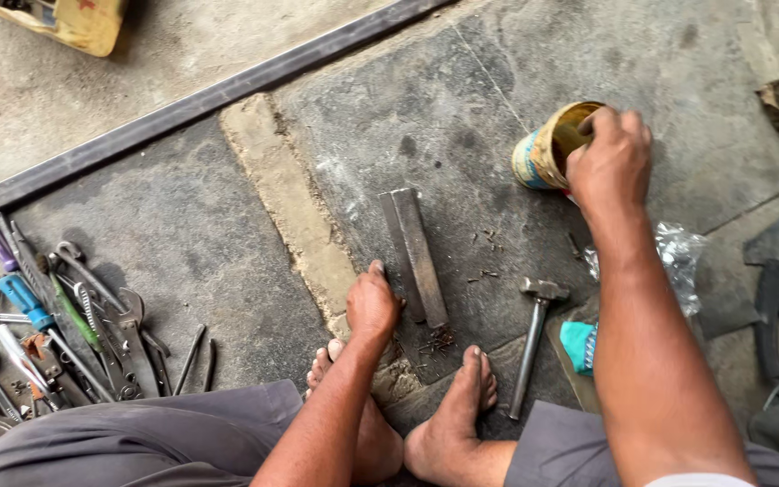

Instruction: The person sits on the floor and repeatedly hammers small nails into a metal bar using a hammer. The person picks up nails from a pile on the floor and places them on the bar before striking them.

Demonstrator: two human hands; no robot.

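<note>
tools (56, 316) heaped on floor (182, 225) at 9 o'clock | left hand (371, 305), fingers curled, resting on near end of bar (415, 255) at centre | hammer (534, 343) at 4 o'clock of bar | right hand (610, 162) at 2 o'clock, fingers closed over tin (547, 149) rim, tin tilted

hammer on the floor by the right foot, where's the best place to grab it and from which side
Grip the hammer around the lower part of its handle, coming down from above. It lies flat on the floor, head away from the person, handle end near the right foot. That end is bare and closest; a teal packet crowds its right side.
</note>
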